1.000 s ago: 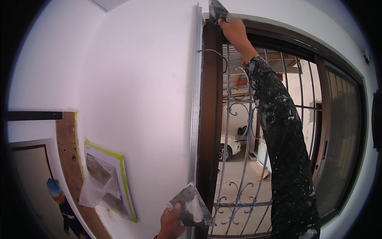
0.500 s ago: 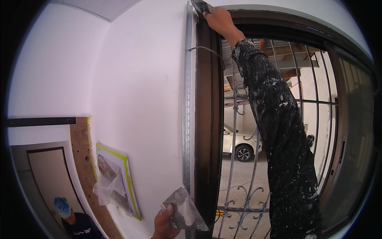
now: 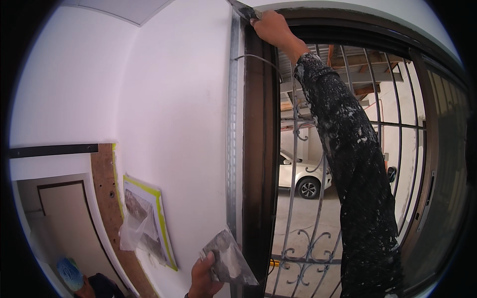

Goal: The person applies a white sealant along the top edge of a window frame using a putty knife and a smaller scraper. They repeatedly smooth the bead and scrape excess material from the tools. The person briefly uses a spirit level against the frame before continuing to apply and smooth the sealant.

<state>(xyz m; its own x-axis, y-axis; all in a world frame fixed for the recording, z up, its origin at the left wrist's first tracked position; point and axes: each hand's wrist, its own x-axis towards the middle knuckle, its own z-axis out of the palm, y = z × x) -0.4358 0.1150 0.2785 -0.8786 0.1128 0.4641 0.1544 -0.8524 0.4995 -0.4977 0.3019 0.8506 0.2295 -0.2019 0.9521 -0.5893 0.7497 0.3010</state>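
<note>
Upper scraper [image 3: 242, 10] shifted left to metal strip [image 3: 232, 134]; dark, grey-smudged.

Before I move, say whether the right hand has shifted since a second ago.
Yes, the right hand has moved left, toward the metal strip.

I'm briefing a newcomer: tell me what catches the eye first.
Likely first, the black, white-specked sleeve at right, rising to the right hand, which holds a flat blade near the top of the dark frame. At lower centre, the left hand holds a smeared grey plate. A white car shows behind the scrolled bars.
</note>
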